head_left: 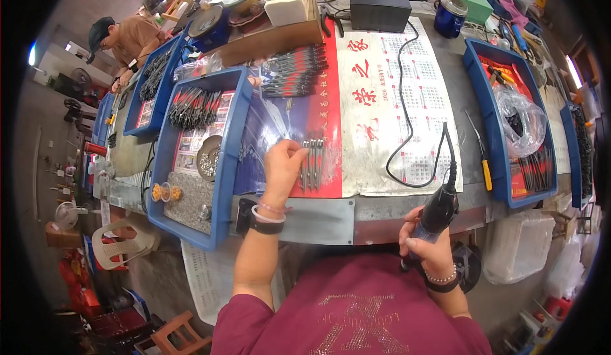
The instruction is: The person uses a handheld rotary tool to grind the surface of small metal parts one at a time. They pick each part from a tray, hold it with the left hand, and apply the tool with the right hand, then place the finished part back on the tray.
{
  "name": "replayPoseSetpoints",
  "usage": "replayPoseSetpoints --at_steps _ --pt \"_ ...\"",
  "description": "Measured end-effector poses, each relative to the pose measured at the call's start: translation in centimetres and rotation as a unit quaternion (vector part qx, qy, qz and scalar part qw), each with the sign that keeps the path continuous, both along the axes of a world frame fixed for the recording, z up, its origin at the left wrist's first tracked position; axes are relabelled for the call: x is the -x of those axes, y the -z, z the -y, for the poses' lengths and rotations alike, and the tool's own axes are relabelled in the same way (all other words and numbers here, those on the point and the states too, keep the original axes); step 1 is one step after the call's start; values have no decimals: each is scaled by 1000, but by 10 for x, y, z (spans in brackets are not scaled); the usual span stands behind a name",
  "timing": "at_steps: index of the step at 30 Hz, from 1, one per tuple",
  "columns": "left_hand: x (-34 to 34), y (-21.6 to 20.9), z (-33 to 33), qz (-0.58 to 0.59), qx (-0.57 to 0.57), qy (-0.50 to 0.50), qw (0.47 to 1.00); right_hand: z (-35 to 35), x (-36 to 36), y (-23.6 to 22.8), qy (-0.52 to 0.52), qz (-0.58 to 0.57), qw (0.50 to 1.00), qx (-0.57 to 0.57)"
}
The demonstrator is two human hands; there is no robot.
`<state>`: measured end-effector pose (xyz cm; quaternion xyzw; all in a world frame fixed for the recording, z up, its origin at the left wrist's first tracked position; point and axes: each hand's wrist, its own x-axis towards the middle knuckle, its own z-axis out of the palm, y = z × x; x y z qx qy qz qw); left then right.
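Note:
A black electric screwdriver (435,212) with a cord at its upper end sits in my right hand (428,243), tilted above the table's front edge. The fingers wrap round its body, and its tip points down toward me. My left hand (284,167) is over the table, thumb and fingers pinched at the leftmost of a short row of slim grey-and-red pointed tools (312,167). The tools lie side by side on the red part of a printed sheet (331,164). Farther back is a larger pile of similar tools (296,72).
A blue tray (219,208) on the left holds more tools, a bowl of small metal parts (209,158) and orange bits. On the right are another blue tray (506,186) and a yellow-handled screwdriver (486,174). The cord runs to a black box (380,10). A co-worker (130,40) is at far left.

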<state>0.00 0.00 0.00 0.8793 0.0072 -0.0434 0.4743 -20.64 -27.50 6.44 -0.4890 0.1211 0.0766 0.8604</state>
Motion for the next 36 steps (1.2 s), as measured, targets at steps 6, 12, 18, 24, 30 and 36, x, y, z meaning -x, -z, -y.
replayPoseSetpoints --at_steps 6,12,18,24,30,36 --pt "-4 -15 -1 11 -71 23 997 3 -2 -2 -9 -14 1000 5" --pt "-48 -22 2 188 -87 39 977 10 -2 -6 0 0 1000 26" --pt "-111 0 22 309 -136 62 939 13 3 -9 3 -10 999 31" --pt "-118 16 25 269 -269 72 922 21 11 -6 8 -24 998 49" --pt "-82 -10 25 244 -259 69 932 19 10 -6 -9 -23 999 43" --pt "34 -66 41 34 145 103 983 15 10 -14 -16 -2 998 56"
